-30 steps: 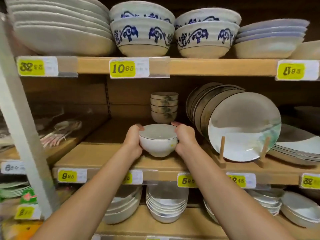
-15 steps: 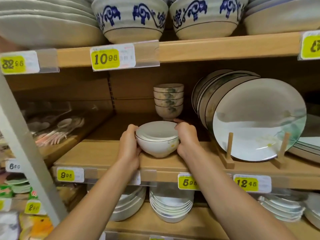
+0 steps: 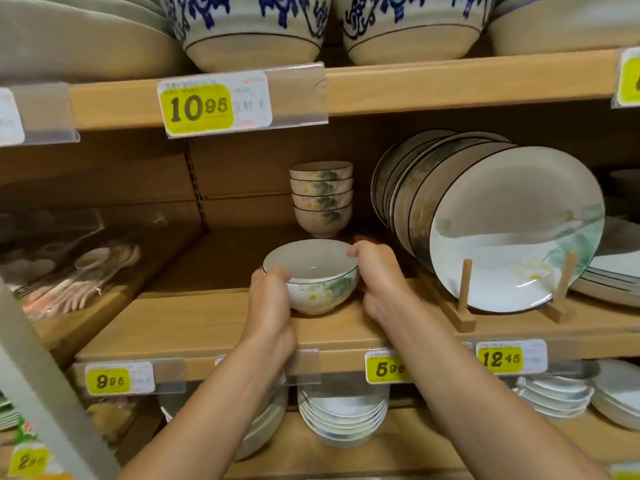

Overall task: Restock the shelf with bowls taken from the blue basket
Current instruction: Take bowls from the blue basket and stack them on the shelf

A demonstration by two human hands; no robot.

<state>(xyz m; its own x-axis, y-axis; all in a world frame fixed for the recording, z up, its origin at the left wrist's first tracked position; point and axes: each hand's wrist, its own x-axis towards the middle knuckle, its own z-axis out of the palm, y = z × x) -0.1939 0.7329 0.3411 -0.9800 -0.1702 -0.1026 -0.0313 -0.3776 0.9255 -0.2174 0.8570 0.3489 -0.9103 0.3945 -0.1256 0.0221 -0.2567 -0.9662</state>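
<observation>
A small white bowl (image 3: 311, 271) with a dark rim and a green-and-yellow flower print stands on the middle wooden shelf (image 3: 194, 327), near its front edge. My left hand (image 3: 270, 303) grips its left side with the thumb over the rim. My right hand (image 3: 377, 271) curls round its right side, fingertips at the rim. Behind the bowl, deeper on the same shelf, stands a stack of several matching bowls (image 3: 322, 199). The blue basket is out of view.
Large plates (image 3: 512, 230) lean upright in a wooden rack (image 3: 464, 299) just right of my right hand. Packed spoons (image 3: 83, 271) lie at left. Blue-patterned bowls (image 3: 249, 26) sit on the shelf above, shallow bowls (image 3: 343, 417) below. Price tags line the shelf edges.
The view has moved closer to the shelf. The bowl now rests on the shelf board, turned so its flower print faces me; both hands still hold it.
</observation>
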